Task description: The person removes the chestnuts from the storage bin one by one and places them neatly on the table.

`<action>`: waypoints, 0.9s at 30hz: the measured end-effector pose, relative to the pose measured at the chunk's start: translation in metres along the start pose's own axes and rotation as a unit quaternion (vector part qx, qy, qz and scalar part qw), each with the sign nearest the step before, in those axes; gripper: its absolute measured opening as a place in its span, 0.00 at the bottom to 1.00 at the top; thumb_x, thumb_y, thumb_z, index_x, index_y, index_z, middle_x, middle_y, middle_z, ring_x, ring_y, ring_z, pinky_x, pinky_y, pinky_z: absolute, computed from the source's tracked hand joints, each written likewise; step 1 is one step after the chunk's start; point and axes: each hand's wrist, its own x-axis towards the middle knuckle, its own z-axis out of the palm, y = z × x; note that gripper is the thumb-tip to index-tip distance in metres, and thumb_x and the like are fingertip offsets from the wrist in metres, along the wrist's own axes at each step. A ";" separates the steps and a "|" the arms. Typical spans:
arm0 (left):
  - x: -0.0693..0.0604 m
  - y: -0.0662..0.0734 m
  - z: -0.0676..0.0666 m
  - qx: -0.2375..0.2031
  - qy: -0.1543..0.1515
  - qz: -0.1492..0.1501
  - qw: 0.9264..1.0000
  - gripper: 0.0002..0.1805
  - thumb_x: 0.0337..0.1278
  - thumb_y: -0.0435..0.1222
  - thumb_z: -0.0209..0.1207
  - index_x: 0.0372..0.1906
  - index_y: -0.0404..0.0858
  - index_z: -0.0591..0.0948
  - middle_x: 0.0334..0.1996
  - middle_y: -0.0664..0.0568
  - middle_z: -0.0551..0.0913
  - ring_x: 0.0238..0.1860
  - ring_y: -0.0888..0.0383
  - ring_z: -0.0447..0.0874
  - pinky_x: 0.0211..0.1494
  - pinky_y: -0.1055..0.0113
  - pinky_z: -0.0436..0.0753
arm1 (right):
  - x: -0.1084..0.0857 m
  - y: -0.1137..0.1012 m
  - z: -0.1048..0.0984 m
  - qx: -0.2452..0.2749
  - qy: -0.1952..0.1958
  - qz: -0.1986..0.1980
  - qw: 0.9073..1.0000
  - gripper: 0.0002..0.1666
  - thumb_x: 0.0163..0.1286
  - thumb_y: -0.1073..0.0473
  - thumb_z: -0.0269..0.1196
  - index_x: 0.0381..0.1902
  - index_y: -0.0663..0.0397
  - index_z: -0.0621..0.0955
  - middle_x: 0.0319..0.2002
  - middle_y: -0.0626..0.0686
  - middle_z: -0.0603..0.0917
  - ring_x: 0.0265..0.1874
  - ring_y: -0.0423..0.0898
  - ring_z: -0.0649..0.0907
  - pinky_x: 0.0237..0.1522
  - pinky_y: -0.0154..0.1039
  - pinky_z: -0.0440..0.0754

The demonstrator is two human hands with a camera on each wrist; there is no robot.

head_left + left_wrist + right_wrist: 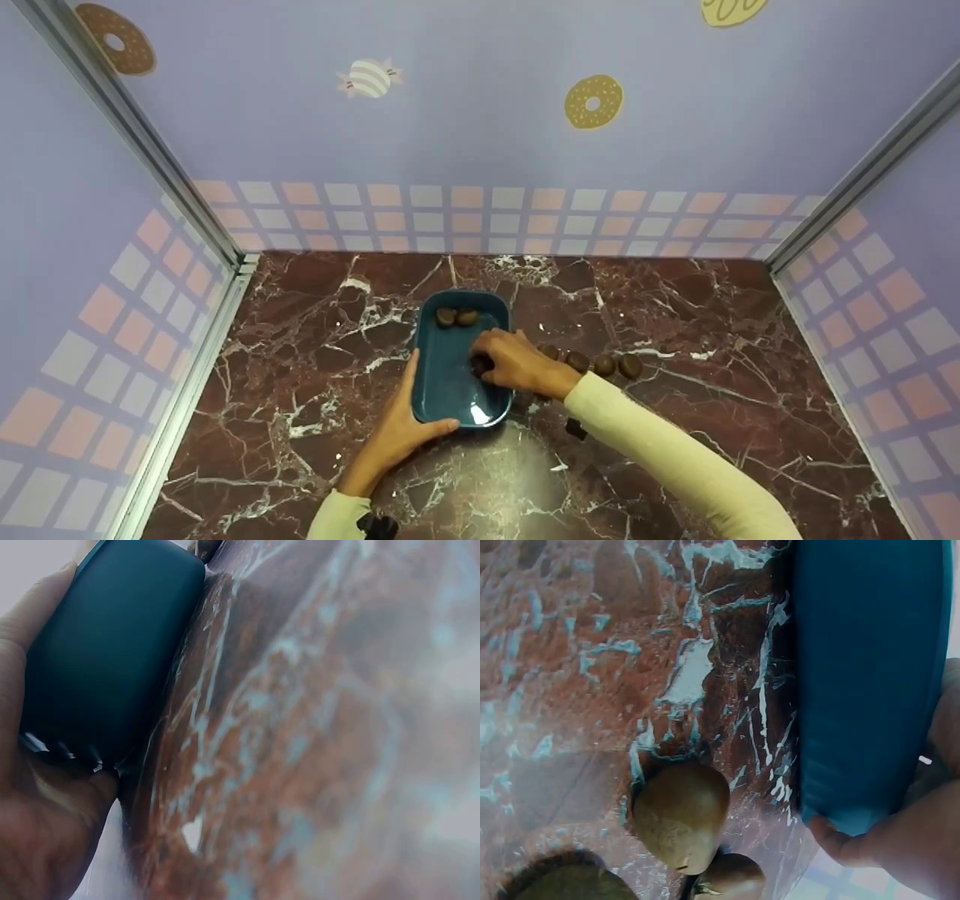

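Observation:
A blue rectangular dish (446,382) stands on the marbled tabletop. My left hand (401,431) holds its near left corner, the fingers along the left side and the thumb over the front rim. Inside, at the far end, lie two brown chestnuts (445,317). My right hand (521,364) reaches over the right rim and pinches a dark chestnut (481,366) low in the dish, partly hidden by the fingers. To the right of the dish runs a row of several chestnuts (629,366), partly covered by the right wrist; the right wrist view shows some chestnuts (681,817) close up.
The dark red marbled tabletop (315,360) ends at a lilac back wall (480,135) with printed sweets and checks. Side walls (97,300) with metal frame edges close off the left and right. A small black device (379,526) sits at the left wrist.

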 end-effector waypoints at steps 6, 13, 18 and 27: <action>0.000 0.000 0.001 0.001 0.000 -0.002 1.000 0.78 0.46 0.46 0.88 0.93 0.48 0.43 0.90 0.37 0.47 0.87 0.34 0.49 0.85 0.32 0.50 | 0.001 -0.005 -0.001 -0.054 -0.013 -0.001 0.998 0.18 0.63 0.68 0.78 0.50 0.52 0.92 0.49 0.54 0.88 0.52 0.55 0.86 0.50 0.63 0.85; -0.001 -0.001 0.001 0.001 0.003 -0.004 1.000 0.78 0.45 0.46 0.88 0.93 0.49 0.44 0.89 0.36 0.48 0.87 0.35 0.51 0.86 0.34 0.51 | -0.002 -0.011 0.000 -0.052 0.019 0.011 0.998 0.15 0.64 0.63 0.79 0.49 0.51 0.91 0.47 0.53 0.88 0.49 0.54 0.88 0.55 0.68 0.78; -0.001 -0.002 0.001 0.001 0.000 -0.002 1.000 0.78 0.46 0.46 0.87 0.93 0.49 0.43 0.89 0.36 0.48 0.87 0.34 0.51 0.85 0.32 0.52 | -0.008 -0.017 -0.006 -0.030 0.056 0.012 0.998 0.17 0.66 0.59 0.79 0.52 0.51 0.91 0.49 0.51 0.89 0.52 0.52 0.88 0.67 0.77 0.68; 0.000 -0.001 0.000 0.000 -0.003 -0.008 1.000 0.77 0.49 0.44 0.87 0.93 0.50 0.43 0.90 0.40 0.45 0.88 0.35 0.46 0.85 0.29 0.49 | -0.026 -0.020 -0.022 0.046 0.103 0.002 0.994 0.24 0.66 0.60 0.80 0.59 0.58 0.89 0.53 0.54 0.88 0.51 0.55 0.89 0.70 0.67 0.74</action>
